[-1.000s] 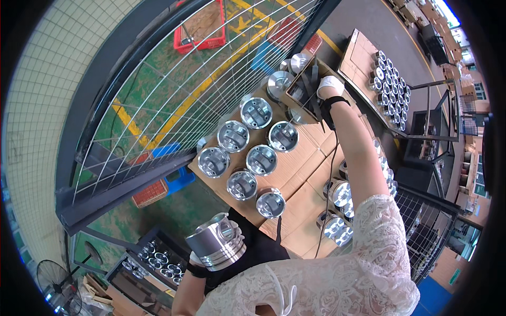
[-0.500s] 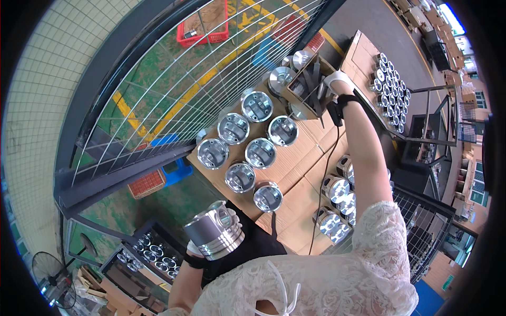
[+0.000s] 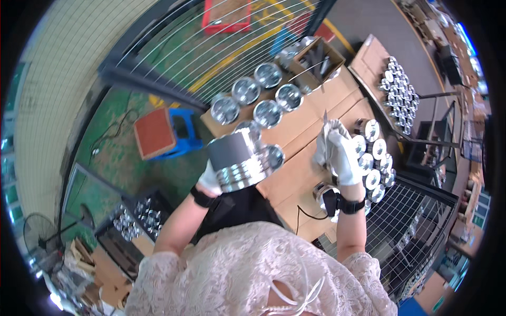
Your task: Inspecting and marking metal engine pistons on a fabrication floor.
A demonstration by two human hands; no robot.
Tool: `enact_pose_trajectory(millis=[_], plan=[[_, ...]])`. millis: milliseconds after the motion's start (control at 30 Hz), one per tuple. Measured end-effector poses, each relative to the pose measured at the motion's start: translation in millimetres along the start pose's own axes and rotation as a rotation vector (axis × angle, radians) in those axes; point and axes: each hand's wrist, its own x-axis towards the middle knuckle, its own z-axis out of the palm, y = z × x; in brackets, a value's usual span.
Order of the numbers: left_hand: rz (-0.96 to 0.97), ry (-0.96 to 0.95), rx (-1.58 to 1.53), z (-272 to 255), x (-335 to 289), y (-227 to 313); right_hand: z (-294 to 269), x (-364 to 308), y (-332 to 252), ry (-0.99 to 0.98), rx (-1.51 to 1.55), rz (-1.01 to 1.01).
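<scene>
White-gloved left hand, cupped against 1 silver-and-dark-grey cylindrical metal piston; fingertips hidden, cannot tell how spread. Raised near left edge of tan flat cardboard sheet; probably heavy, rigid, slick, easily scratched; best taken full-palmed around both sides, clear of grooves. Slender pointed grey metal-looking tool, pinched by bunched fingers of white-gloved right hand.
</scene>
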Motion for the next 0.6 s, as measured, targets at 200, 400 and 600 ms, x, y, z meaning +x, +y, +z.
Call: enact_pose_trajectory(millis=[200, 400, 600], plan=[[0.138, -0.083, 0.307, 11.3, -29.3, -36.5, 43.2, -101.9, 17.6, -0.033, -0.263, 0.125], [0.182, -0.137, 0.385, -16.6, -56.1, -69.2, 55.1, -158.8, 39.5, -0.028, -1.22, -0.752], [0.18, -0.076, 0.408, -36.0, -74.0, -82.8, 58.6, -187.4, 43.6, -0.09, -1.33, -0.869]])
